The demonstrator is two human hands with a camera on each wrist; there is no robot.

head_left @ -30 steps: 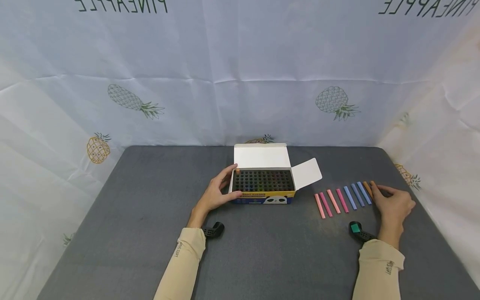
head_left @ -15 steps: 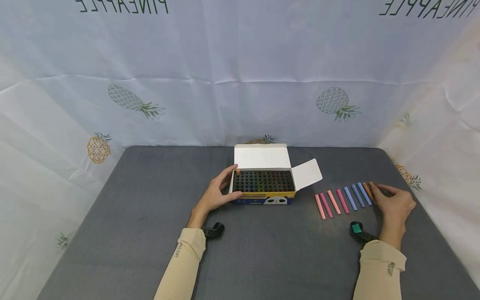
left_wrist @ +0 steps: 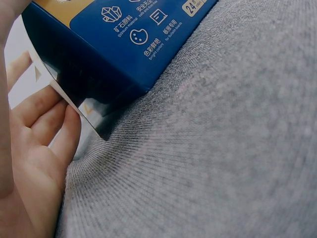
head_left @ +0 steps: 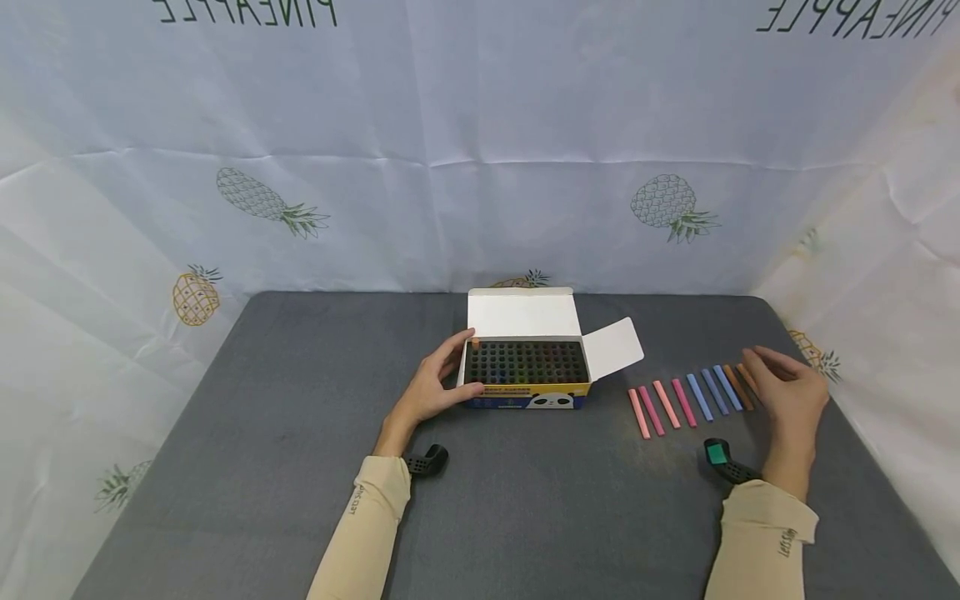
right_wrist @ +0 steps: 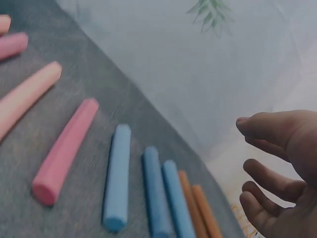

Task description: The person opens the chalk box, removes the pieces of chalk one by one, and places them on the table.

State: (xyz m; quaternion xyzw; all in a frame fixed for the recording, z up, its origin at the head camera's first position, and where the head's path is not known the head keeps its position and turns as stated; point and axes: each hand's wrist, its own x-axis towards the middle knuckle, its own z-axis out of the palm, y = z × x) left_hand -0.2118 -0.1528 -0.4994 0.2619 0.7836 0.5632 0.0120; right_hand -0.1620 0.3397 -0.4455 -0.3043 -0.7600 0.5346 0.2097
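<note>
My left hand [head_left: 431, 383] holds the left end of an open chalk box [head_left: 491, 402], thumb at the front and fingers at the back. In the left wrist view, fingers [left_wrist: 47, 116] lie against a white flap beside the blue box wall [left_wrist: 114, 44]. The box has a dark holder full of holes, with one orange chalk [head_left: 475, 342] at its back left corner. My right hand [head_left: 797, 396] hovers just beside the rightmost orange-brown chalk [head_left: 747, 377]. The right wrist view shows its fingers [right_wrist: 277, 130] apart from the chalks, with nothing between them.
Several chalks lie in a slanting row right of the box: pink ones [head_left: 667, 404], blue ones [head_left: 715, 392] and another brown one [head_left: 738, 387]. The box's white lid [head_left: 523, 312] and side flap [head_left: 613, 347] stand open. A pineapple-print cloth [head_left: 480, 225] hangs behind the grey table [head_left: 540, 500].
My right hand has let go of the rightmost orange-brown chalk, now lying at the row's end, and has risen slightly up and away. The left hand has stayed on the box.
</note>
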